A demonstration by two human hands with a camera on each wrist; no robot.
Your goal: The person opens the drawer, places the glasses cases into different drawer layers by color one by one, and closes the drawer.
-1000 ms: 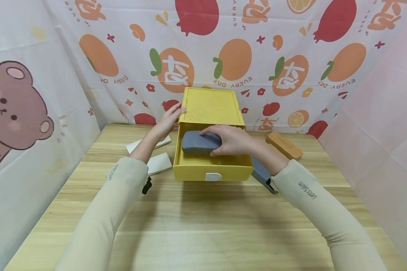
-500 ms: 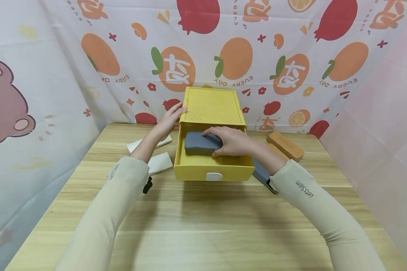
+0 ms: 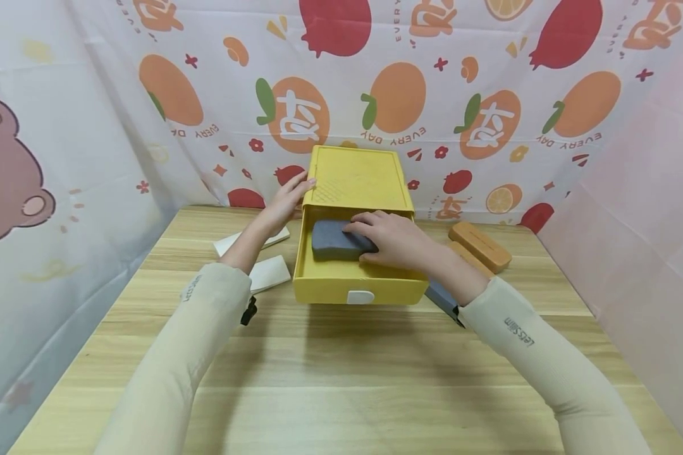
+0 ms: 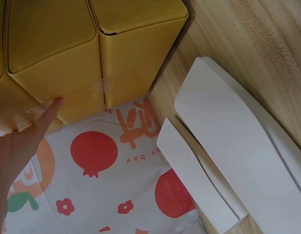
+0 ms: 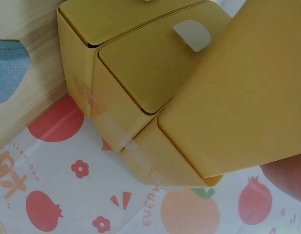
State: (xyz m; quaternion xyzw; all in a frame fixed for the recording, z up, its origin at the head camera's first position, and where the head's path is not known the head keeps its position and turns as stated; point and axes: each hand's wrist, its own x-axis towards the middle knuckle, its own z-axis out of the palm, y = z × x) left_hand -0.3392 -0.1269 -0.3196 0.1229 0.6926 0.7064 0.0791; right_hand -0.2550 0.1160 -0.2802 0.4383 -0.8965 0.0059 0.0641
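A yellow drawer unit (image 3: 358, 177) stands at the back of the table, its top drawer (image 3: 324, 289) pulled out, with a white tab on the front. Inside the drawer lies a grey glasses case (image 3: 334, 240). My right hand (image 3: 398, 240) holds its right end, fingers over the top and thumb at the front; the drawer wall hides most of this hand in the right wrist view. My left hand (image 3: 283, 205) rests against the unit's left side with extended fingers, and its fingers (image 4: 46, 114) touch the yellow side in the left wrist view.
Two white flat-faced boxes (image 3: 269, 273) lie left of the unit. To the right are orange-brown cases (image 3: 479, 245) and a blue-grey case (image 3: 443, 297), partly behind my right forearm. A printed fruit curtain (image 3: 341, 95) hangs directly behind the unit.
My right hand has slid slightly right along the grey glasses case, its fingers shifting on top. The case stays in the drawer. My left hand keeps its place on the unit.
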